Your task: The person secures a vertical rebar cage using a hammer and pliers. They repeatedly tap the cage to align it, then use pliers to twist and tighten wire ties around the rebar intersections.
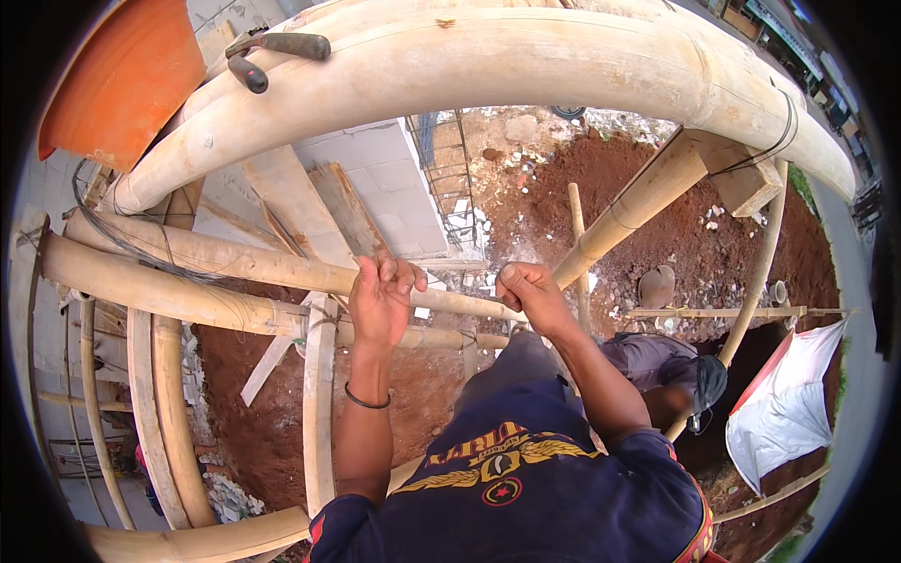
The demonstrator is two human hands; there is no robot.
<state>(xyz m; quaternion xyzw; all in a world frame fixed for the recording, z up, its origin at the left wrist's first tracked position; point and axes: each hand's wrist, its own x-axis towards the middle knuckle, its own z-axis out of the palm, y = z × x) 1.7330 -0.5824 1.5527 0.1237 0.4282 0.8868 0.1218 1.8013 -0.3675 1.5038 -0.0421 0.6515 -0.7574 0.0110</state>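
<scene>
My left hand (383,298) is raised in front of me, beside the bamboo pole (310,274) that runs across from the left. Its palm shows, and the fingers are loosely bent and apart, with nothing visible in them. Level with it, my right hand (533,296) is closed, thumb pressed against the curled fingers. Anything pinched there is too small or hidden to make out. Pincers with dark handles (282,52) rest on top of the thick bamboo beam (450,64), beyond both hands. A coil of thin wire (141,249) hangs over the poles at the left.
An orange bucket (127,84) stands at the upper left. A slanting bamboo post (624,220) meets a wooden block (741,178) at right. Another person (657,371) is below, near a white and red sheet (788,403). Red soil (244,375) lies far beneath the poles.
</scene>
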